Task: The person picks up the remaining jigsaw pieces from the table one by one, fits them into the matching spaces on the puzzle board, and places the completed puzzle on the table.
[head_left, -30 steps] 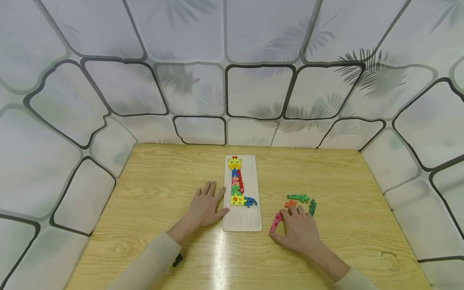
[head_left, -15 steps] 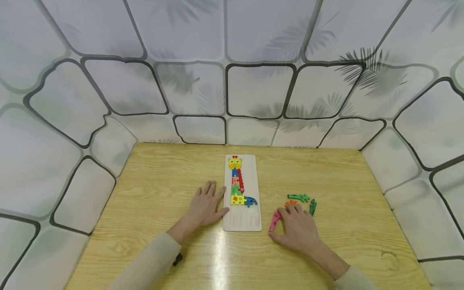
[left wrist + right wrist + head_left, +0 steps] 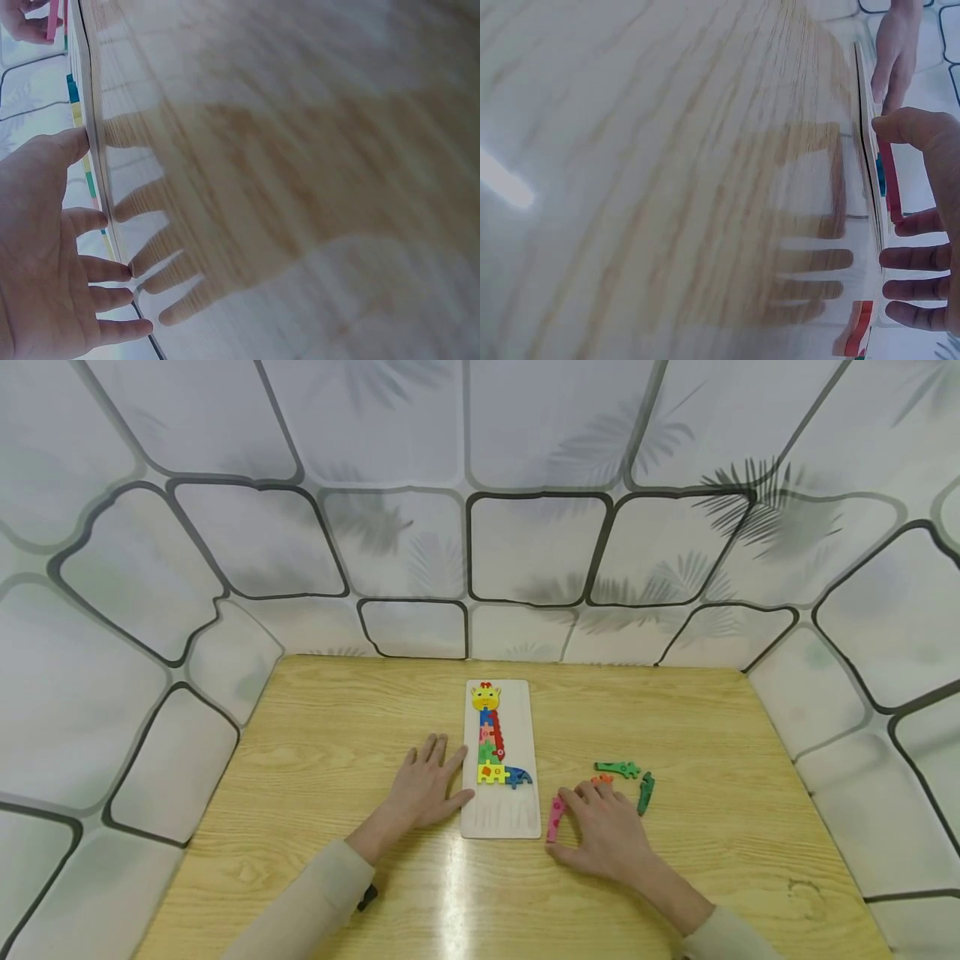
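Observation:
A pale board [image 3: 512, 818] lies near the middle of the table, carrying a partly assembled giraffe jigsaw [image 3: 487, 735] with a yellow head and colourful interlocking pieces. Spread flat at its left side, my left hand [image 3: 426, 787] touches the board's edge with thumb and index finger; the left wrist view shows straight fingers. To the board's right, my right hand [image 3: 611, 831] pinches a pink puzzle piece [image 3: 555, 820] lengthwise between thumb and index finger. In the right wrist view the pink piece [image 3: 892, 180] stands off the tabletop or just at it; I cannot tell which.
Beyond my right hand lie a green puzzle piece [image 3: 617, 768], a dark green one [image 3: 646, 793] and an orange one [image 3: 602, 779], partly hidden by fingers. A patterned fabric wall [image 3: 525, 552] encloses the wooden table [image 3: 337, 710] at the back and sides.
My right hand has moved slightly left toward the board, and the pink puzzle piece has come with it, turning more upright in the head view. My left hand has stayed still.

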`<state>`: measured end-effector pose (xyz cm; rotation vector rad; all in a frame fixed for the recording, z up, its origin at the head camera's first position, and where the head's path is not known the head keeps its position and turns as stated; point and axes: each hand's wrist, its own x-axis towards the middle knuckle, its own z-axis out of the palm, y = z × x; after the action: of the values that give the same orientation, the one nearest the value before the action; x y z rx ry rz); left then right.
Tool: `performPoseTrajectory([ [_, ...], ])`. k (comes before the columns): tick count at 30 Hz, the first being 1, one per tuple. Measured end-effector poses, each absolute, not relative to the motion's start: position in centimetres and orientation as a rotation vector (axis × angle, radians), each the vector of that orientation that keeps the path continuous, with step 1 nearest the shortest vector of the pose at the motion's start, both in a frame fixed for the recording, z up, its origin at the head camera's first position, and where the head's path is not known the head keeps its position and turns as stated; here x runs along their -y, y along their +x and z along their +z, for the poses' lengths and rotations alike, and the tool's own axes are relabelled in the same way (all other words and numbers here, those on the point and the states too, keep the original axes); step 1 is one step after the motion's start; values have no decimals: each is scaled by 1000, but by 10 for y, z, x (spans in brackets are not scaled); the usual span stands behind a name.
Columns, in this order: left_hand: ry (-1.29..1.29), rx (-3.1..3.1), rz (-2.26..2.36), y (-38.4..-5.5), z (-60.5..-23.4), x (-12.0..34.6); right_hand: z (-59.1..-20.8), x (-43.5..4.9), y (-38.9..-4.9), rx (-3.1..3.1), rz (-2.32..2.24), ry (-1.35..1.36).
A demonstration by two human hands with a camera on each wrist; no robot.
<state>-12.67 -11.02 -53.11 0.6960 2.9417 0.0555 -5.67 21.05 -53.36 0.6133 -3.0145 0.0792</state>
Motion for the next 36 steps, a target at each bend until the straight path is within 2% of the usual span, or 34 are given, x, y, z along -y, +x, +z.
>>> performPoseTrajectory([
  [36,682,-2928,67,-127,-530,111,-533,-175,-73,2908,144,826],
])
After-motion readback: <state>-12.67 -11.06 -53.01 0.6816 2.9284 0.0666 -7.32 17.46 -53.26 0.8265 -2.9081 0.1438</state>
